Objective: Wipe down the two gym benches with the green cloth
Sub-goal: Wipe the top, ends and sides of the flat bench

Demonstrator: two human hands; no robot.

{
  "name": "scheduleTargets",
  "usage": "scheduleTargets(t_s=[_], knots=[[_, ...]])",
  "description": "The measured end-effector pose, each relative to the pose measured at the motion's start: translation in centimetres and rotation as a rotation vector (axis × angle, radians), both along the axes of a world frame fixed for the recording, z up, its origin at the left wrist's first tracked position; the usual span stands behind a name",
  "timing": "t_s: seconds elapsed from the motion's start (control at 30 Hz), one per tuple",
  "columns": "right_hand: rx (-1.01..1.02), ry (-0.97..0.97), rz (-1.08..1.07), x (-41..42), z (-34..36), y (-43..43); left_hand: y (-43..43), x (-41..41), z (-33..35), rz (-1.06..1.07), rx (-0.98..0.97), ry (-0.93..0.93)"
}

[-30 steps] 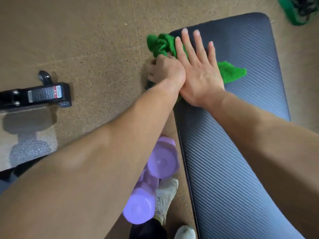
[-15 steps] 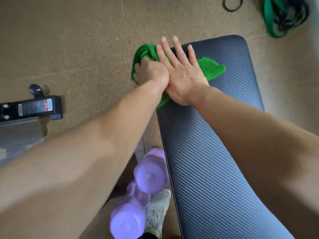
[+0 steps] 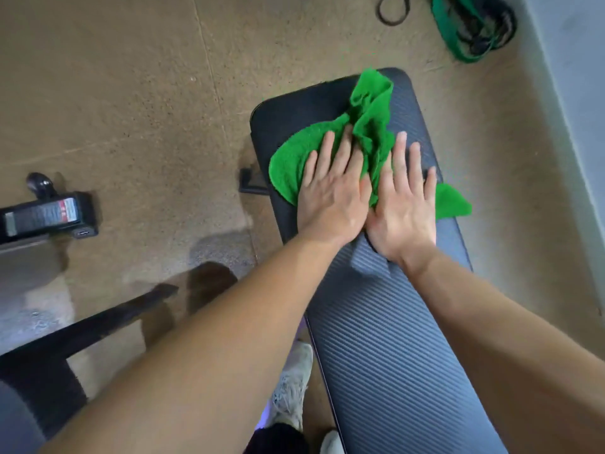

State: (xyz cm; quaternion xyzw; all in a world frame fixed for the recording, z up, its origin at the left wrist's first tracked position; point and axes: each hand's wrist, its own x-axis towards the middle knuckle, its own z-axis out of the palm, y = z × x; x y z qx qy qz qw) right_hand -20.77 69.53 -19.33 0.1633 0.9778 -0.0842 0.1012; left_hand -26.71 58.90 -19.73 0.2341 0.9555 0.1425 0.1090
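At the far left, a black metal bar with a red-and-white label (image 3: 49,217) is lying on the tan speckled floor (image 3: 137,93). Moving right, the left hand (image 3: 334,194) is pressing flat, fingers straight and slightly spread, on a crumpled fluffy green cloth (image 3: 294,165). The cloth is sitting on the far end of a long dark grey ribbed padded bench (image 3: 393,355). Just beside it, the right hand (image 3: 406,204) is lying flat with fingers spread, partly on the cloth, partly on the pad. A coiled green strap (image 3: 458,37) is lying at the upper right.
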Motion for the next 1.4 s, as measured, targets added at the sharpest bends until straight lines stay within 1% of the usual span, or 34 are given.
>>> scheduleTargets(t_s=[0.1, 0.2, 0.23, 0.27, 0.33, 0.37, 0.4, 0.5, 0.53, 0.6, 0.67, 0.7, 0.73, 0.83, 0.87, 0.9, 0.97, 1.03, 1.07, 1.13, 1.17, 1.23, 1.27, 1.33, 1.4], knots=[[-0.025, -0.039, 0.017, 6.6, 0.5, -3.2, -3.5, 7.1, 0.7, 0.042, 0.026, -0.062], [-0.079, -0.103, 0.135, 12.1, 1.6, -5.7, -7.0, 12.4, 2.3, 0.051, 0.037, -0.107], [-0.107, -0.113, 0.156, 13.3, 1.8, -6.0, -7.7, 13.2, 2.9, 0.06, 0.071, -0.116], [-0.139, -0.115, 0.157, 14.2, 2.1, -6.0, -8.1, 13.2, 3.5, 0.102, 0.149, -0.138], [-0.2, -0.082, 0.114, 14.9, 2.7, -5.7, -8.1, 11.9, 5.1, 0.285, 0.354, -0.202], [-0.229, -0.065, 0.076, 14.7, 3.1, -5.7, -7.9, 10.6, 5.6, 0.358, 0.426, -0.225], [-0.261, -0.063, 0.035, 14.4, 3.6, -5.7, -7.5, 9.3, 6.0, 0.373, 0.427, -0.243], [-0.388, -0.065, -0.09, 13.0, 4.7, -6.0, -6.1, 6.2, 6.0, 0.206, 0.223, -0.313], [-0.445, -0.073, -0.127, 12.6, 5.1, -6.0, -5.8, 5.6, 5.6, 0.195, 0.185, -0.357], [-0.53, -0.045, -0.24, 11.5, 5.7, -5.9, -5.6, 5.2, 5.0, 0.282, 0.174, -0.443], [-0.556, 0.034, -0.404, 9.9, 6.1, -5.8, -5.9, 5.7, 5.7, 0.377, 0.236, -0.494], [-0.589, 0.039, -0.475, 8.9, 6.3, -5.7, -6.2, 6.1, 6.3, 0.398, 0.3, -0.508], [-0.674, 0.019, -0.538, 7.8, 6.9, -5.8, -6.6, 6.7, 7.2, 0.404, 0.375, -0.52], [-1.043, -0.069, -0.762, 5.2, 8.7, -5.8, -8.6, 8.2, 10.6, 0.349, 0.563, -0.56], [-1.133, -0.095, -0.801, 5.1, 9.3, -5.8, -9.4, 8.6, 11.9, 0.322, 0.616, -0.575], [-1.169, -0.142, -0.799, 5.2, 10.2, -5.8, -10.1, 8.9, 13.3, 0.309, 0.668, -0.603], [-1.168, -0.238, -0.709, 5.8, 12.1, -6.0, -11.1, 9.3, 16.0, 0.35, 0.751, -0.675], [-1.195, -0.263, -0.619, 7.0, 14.0, -6.4, -11.4, 9.5, 18.3, 0.439, 0.799, -0.713], [-1.216, -0.243, -0.597, 7.6, 15.0, -6.6, -11.4, 9.7, 19.0, 0.501, 0.793, -0.749], [-1.189, -0.159, -0.557, 9.2, 16.9, -6.8, -11.5, 10.2, 19.7, 0.59, 0.648, -0.851], [-1.167, -0.124, -0.516, 10.0, 17.8, -6.9, -11.5, 10.7, 20.2, 0.568, 0.542, -0.904], [-1.104, -0.067, -0.43, 11.4, 19.2, -6.6, -11.4, 11.8, 21.2, 0.409, 0.379, -1.007], [-1.056, -0.05, -0.382, 12.1, 20.0, -6.5, -11.2, 12.3, 21.8, 0.345, 0.369, -1.014], [-0.965, -0.001, -0.321, 13.6, 21.3, -6.0, -10.5, 12.9, 23.5, 0.313, 0.449, -0.96], [-0.94, 0.061, -0.358, 15.2, 22.4, -5.4, -9.8, 13.2, 25.4, 0.283, 0.496, -0.842]])
